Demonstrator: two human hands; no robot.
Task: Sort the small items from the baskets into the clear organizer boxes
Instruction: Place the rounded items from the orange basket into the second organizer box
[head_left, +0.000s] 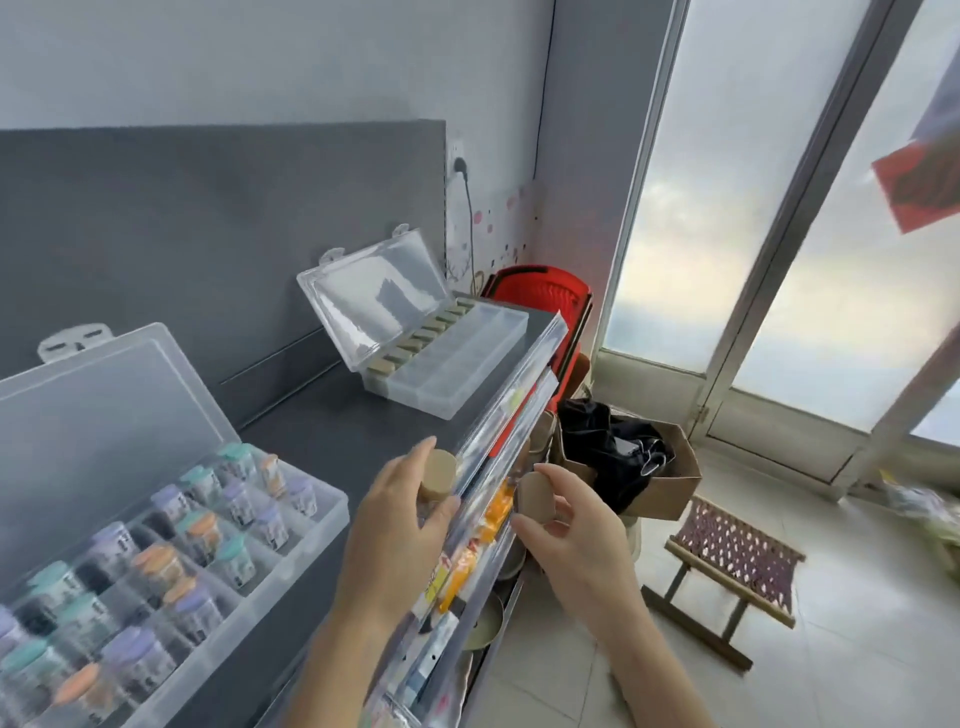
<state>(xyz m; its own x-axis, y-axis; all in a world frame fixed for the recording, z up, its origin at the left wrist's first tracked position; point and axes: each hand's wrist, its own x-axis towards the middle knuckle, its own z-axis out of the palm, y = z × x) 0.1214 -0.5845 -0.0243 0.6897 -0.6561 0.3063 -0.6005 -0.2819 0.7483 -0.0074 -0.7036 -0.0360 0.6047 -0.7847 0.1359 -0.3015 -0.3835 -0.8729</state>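
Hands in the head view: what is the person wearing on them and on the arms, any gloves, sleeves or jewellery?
Nothing visible. The left hand and right hand are bare: no gloves or rings. The left forearm and right forearm show no sleeve, watch or bracelet down to the frame's edge.

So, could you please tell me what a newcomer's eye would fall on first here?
Probably the hands at centre: the left hand grips a tan-capped jar and the right hand pinches a second tan-capped jar. Then the open near organizer box at lower left, full of pastel-lidded jars, and the red basket beyond the far organizer box.
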